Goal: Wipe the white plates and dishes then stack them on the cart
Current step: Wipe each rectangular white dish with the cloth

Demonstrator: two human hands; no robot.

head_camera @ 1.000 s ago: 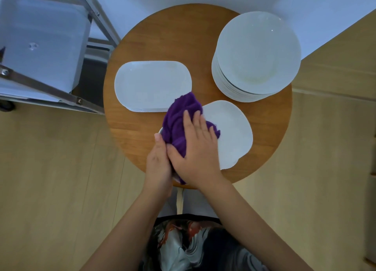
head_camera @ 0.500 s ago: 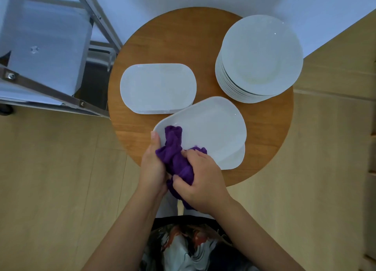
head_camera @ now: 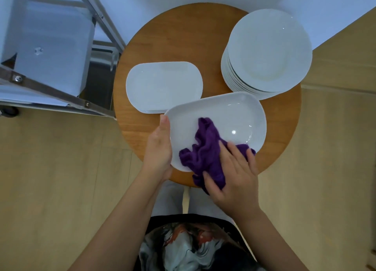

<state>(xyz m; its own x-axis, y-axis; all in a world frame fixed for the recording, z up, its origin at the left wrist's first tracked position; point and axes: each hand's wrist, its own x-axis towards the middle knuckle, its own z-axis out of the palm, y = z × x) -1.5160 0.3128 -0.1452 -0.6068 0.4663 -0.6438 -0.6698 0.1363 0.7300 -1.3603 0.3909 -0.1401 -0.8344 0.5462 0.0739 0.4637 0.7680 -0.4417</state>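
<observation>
A white oblong dish (head_camera: 230, 116) is lifted at a tilt over the near side of the round wooden table (head_camera: 179, 36). My left hand (head_camera: 158, 148) grips its left rim, thumb on top. A crumpled purple cloth (head_camera: 205, 148) lies in the dish, and my right hand (head_camera: 236, 181) presses flat on it with spread fingers at the dish's near edge. Another white oblong dish (head_camera: 162, 87) lies flat at the table's left. A tall stack of round white plates (head_camera: 268, 51) stands at the far right.
The metal-framed cart (head_camera: 53, 47) with a pale shelf stands at the left, its frame close to the table's edge. Wooden floor surrounds the table. My patterned clothing shows at the bottom.
The dish has been lifted and swung toward the right. My right hand went from bunching the cloth at the dish's near left corner to pressing it flat further right.
</observation>
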